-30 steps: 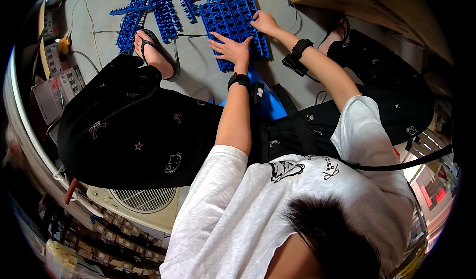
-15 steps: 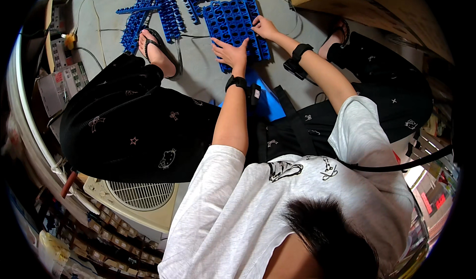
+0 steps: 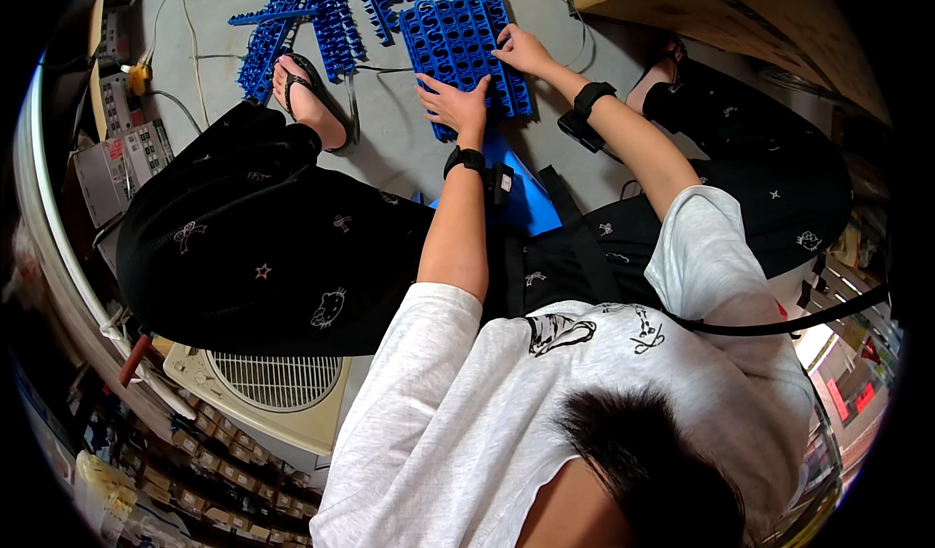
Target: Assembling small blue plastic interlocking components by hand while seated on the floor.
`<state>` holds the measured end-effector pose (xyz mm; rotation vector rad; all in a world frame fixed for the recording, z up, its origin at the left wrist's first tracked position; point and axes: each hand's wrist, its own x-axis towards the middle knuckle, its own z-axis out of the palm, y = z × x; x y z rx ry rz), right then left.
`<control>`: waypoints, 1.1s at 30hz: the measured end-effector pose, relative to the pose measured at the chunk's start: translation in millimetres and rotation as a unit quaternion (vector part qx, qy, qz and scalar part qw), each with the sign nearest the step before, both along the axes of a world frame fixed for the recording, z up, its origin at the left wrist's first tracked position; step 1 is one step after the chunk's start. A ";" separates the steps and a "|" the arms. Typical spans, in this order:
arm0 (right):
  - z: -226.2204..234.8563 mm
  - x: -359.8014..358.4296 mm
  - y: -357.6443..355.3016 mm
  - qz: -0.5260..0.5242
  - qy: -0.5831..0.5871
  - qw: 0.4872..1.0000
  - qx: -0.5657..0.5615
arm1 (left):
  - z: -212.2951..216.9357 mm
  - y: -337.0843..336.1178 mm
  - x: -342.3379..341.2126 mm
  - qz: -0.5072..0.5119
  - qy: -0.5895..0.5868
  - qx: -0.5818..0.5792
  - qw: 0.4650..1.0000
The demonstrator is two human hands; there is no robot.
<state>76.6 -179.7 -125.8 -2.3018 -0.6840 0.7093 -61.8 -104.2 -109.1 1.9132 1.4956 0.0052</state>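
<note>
A square section of blue plastic modular belt (image 3: 450, 37), made of rows of openwork links, lies on the floor in front of me. My left hand (image 3: 454, 108) rests on its near part, fingers spread and thumb pointing away. At the right edge of the belt, my right hand (image 3: 523, 51) has its thumb and fingertips closed on the outermost row. Whatever small part lies between those fingertips is too small to make out. Both wrists wear black straps with small devices. Under the near edge of the belt a bright blue sheet (image 3: 526, 202) shows between my legs.
More blue belt strips (image 3: 331, 24) lie to the left, close to my sandalled left foot (image 3: 307, 105). A large cardboard box (image 3: 701, 7) stands at the far right. Cables run over the grey floor (image 3: 380, 124). A cream-coloured fan unit (image 3: 263, 392) sits behind my left leg.
Almost nothing differs. My right hand has shifted very slightly at the belt's right edge, while my left hand stays in place on the links.
</note>
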 end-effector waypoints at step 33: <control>-2.7 58.0 216.0 -0.169 0.041 0.984 -0.044 | 7.8 23.4 20.7 0.108 -0.152 0.109 0.976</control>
